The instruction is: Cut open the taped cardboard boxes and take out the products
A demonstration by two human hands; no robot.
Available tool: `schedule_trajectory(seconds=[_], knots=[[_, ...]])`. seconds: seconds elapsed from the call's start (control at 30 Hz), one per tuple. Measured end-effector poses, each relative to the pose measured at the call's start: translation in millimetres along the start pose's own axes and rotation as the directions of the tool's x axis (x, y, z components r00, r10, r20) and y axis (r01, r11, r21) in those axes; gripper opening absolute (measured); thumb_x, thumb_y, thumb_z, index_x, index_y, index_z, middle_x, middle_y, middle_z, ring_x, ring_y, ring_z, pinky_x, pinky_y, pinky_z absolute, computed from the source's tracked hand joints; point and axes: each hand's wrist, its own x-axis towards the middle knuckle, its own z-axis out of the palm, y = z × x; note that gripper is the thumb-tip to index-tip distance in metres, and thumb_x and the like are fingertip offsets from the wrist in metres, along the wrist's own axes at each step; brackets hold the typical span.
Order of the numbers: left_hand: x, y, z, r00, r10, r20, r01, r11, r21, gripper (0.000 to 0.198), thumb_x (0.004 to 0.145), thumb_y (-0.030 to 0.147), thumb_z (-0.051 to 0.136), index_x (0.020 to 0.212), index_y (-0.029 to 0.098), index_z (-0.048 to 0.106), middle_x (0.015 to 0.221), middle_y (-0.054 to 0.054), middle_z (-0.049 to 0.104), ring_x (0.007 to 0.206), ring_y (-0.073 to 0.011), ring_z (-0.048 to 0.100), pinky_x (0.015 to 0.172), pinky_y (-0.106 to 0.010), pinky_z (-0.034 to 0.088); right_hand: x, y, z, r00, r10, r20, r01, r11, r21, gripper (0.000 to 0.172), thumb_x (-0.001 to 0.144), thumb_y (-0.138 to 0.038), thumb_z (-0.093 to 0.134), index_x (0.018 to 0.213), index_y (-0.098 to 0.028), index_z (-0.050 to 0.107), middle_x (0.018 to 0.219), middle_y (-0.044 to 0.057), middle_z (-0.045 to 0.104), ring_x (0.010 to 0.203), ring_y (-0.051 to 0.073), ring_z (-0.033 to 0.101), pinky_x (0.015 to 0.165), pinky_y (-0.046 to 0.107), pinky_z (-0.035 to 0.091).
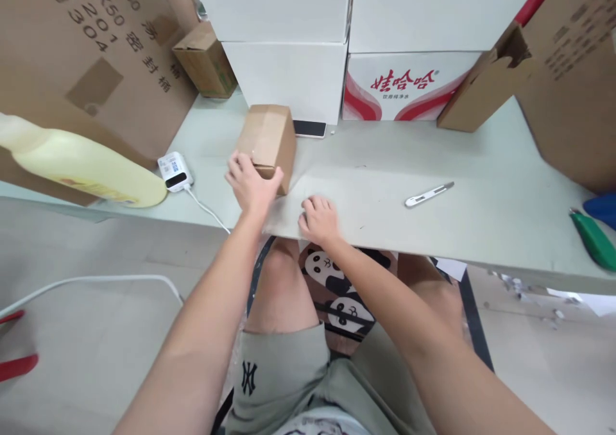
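A small brown cardboard box [266, 133], its top flaps closed with tape, sits on the pale table left of the middle. My left hand [251, 181] grips its near end, fingers over the left side and thumb at the front right corner. Just right of the box, my right hand [319, 220] rests at the table's front edge with its fingers curled in. Nothing shows in that hand, and it is apart from the box. A white utility knife [430, 194] lies farther right on the table.
White cartons [286, 79] stand stacked at the back, by a dark-screened phone [309, 129]. On the left are a yellow bottle [91, 165], a white corded device [175, 171] and a large carton [96, 56]. An upright brown box [486, 88] and a green-handled object [594, 239] are right.
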Motion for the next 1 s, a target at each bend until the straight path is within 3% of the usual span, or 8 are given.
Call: schedule_trajectory(seconds=[0.1, 0.2, 0.4, 0.57, 0.63, 0.73, 0.87, 1.0], knots=[[-34.3, 7.7, 1.0, 0.992, 0.126, 0.031, -0.121, 0.985, -0.121, 0.052, 0.070, 0.033, 0.078, 0.112, 0.022, 0.050, 0.151, -0.022, 0.051, 0.145, -0.0434, 0.046, 0.123, -0.062, 0.033, -3.1, 7.5, -0.9, 0.994, 0.073, -0.080, -0.067, 0.995, 0.073, 0.033, 0.096, -0.022, 0.045, 0.122, -0.012, 0.063, 0.126, 0.020, 0.062, 0.115, 0.031, 0.055, 0.102, 0.043, 0.043], [-52.3, 21.4, 7.2, 0.975, 0.215, 0.063, -0.192, 0.946, -0.260, 0.055, 0.067, 0.031, 0.081, 0.111, 0.025, 0.048, 0.152, -0.018, 0.051, 0.141, -0.0417, 0.050, 0.120, -0.062, 0.037, -10.8, 22.7, -7.5, 0.976, 0.132, -0.172, -0.109, 0.984, 0.137, 0.033, 0.094, -0.020, 0.044, 0.120, -0.011, 0.061, 0.119, 0.020, 0.062, 0.112, 0.030, 0.056, 0.099, 0.043, 0.046], [-49.5, 49.7, 35.8, 0.902, 0.407, 0.140, -0.304, 0.833, -0.462, 0.061, 0.064, 0.030, 0.084, 0.113, 0.027, 0.047, 0.147, -0.014, 0.054, 0.136, -0.0363, 0.056, 0.113, -0.056, 0.045, -41.4, 84.9, -47.0, 0.893, 0.226, -0.389, -0.161, 0.968, 0.192, 0.023, 0.088, -0.019, 0.043, 0.106, -0.020, 0.057, 0.107, 0.014, 0.061, 0.107, 0.028, 0.059, 0.098, 0.045, 0.049], [-40.8, 35.5, 53.5, 0.844, 0.511, 0.166, -0.336, 0.743, -0.578, 0.074, 0.066, 0.043, 0.086, 0.127, 0.032, 0.045, 0.155, -0.013, 0.047, 0.143, -0.0370, 0.050, 0.094, -0.047, 0.056, -63.8, 129.3, -85.3, 0.790, 0.348, -0.504, -0.293, 0.937, 0.188, 0.016, 0.088, -0.025, 0.043, 0.101, -0.022, 0.053, 0.099, 0.011, 0.060, 0.096, 0.026, 0.059, 0.092, 0.044, 0.049], [-38.9, 30.0, 55.6, 0.844, 0.505, 0.180, -0.314, 0.738, -0.597, 0.078, 0.064, 0.051, 0.087, 0.128, 0.034, 0.045, 0.156, -0.012, 0.044, 0.146, -0.0390, 0.047, 0.088, -0.044, 0.057, -65.9, 137.2, -101.8, 0.772, 0.444, -0.454, -0.389, 0.896, 0.216, 0.019, 0.088, -0.028, 0.046, 0.104, -0.022, 0.055, 0.092, 0.007, 0.060, 0.086, 0.023, 0.058, 0.085, 0.041, 0.049], [-38.2, 27.8, 55.4, 0.843, 0.510, 0.169, -0.303, 0.711, -0.635, 0.075, 0.066, 0.059, 0.086, 0.125, 0.035, 0.047, 0.151, -0.010, 0.045, 0.145, -0.0388, 0.048, 0.085, -0.043, 0.058, -65.9, 147.0, -125.5, 0.741, 0.608, -0.284, -0.574, 0.794, 0.201, 0.036, 0.087, -0.035, 0.050, 0.119, -0.021, 0.060, 0.085, 0.004, 0.062, 0.075, 0.021, 0.056, 0.077, 0.037, 0.046], [-42.8, 26.4, 50.5, 0.805, 0.587, 0.093, -0.359, 0.604, -0.711, 0.070, 0.069, 0.063, 0.084, 0.123, 0.036, 0.050, 0.145, -0.009, 0.048, 0.142, -0.0361, 0.050, 0.093, -0.047, 0.058, -68.4, 165.2, -141.5, 0.713, 0.685, -0.149, -0.694, 0.720, -0.007, 0.055, 0.089, -0.045, 0.053, 0.137, -0.022, 0.064, 0.084, 0.008, 0.066, 0.074, 0.023, 0.055, 0.067, 0.033, 0.039], [-50.7, 23.6, 39.3, 0.747, 0.658, 0.095, -0.404, 0.563, -0.721, 0.069, 0.067, 0.060, 0.088, 0.121, 0.037, 0.052, 0.142, -0.007, 0.050, 0.143, -0.0357, 0.050, 0.112, -0.059, 0.050, -71.5, 177.4, -141.1, 0.703, 0.705, -0.091, -0.711, 0.695, -0.105, 0.039, 0.089, -0.049, 0.054, 0.112, -0.023, 0.073, 0.081, 0.008, 0.068, 0.068, 0.021, 0.051, 0.062, 0.031, 0.033]])
